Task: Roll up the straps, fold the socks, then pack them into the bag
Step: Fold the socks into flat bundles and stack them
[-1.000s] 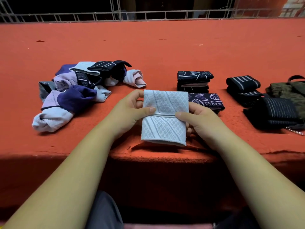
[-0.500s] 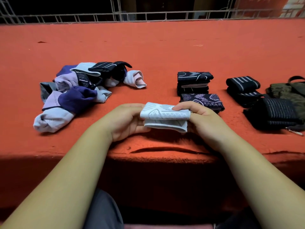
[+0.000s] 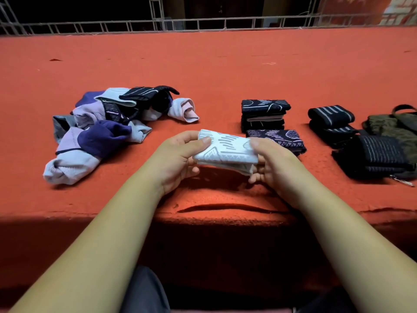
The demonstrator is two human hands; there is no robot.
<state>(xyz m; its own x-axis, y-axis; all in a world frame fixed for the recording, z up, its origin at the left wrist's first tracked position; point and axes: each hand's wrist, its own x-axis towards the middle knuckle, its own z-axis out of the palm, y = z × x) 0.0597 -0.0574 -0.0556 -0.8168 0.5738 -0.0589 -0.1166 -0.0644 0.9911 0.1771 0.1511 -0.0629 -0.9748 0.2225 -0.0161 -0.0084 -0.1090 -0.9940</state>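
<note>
A folded white sock [image 3: 225, 149] with grey pattern is held just above the red table [image 3: 225, 64], near its front edge. My left hand [image 3: 178, 157] pinches its left end, thumb on top. My right hand [image 3: 270, 161] grips its right end. A loose pile of unfolded socks [image 3: 108, 129], purple, lilac, white and black, lies to the left. Folded dark socks [image 3: 264, 114] are stacked behind my right hand, with another folded dark sock [image 3: 282, 138] in front of them. Rolled black striped straps [image 3: 331, 123] lie further right, beside a dark olive bag [image 3: 397, 129].
A black striped pouch or strap bundle [image 3: 374, 157] with a metal clip [image 3: 404, 181] lies at the right front. A metal railing [image 3: 203, 23] runs along the table's far edge. The red cloth has a wrinkle [image 3: 225, 207] at the front edge below my hands.
The white sock went from hanging open and half folded to a compact fold held flat. Both hands then lifted it slightly and tilted it toward the right.
</note>
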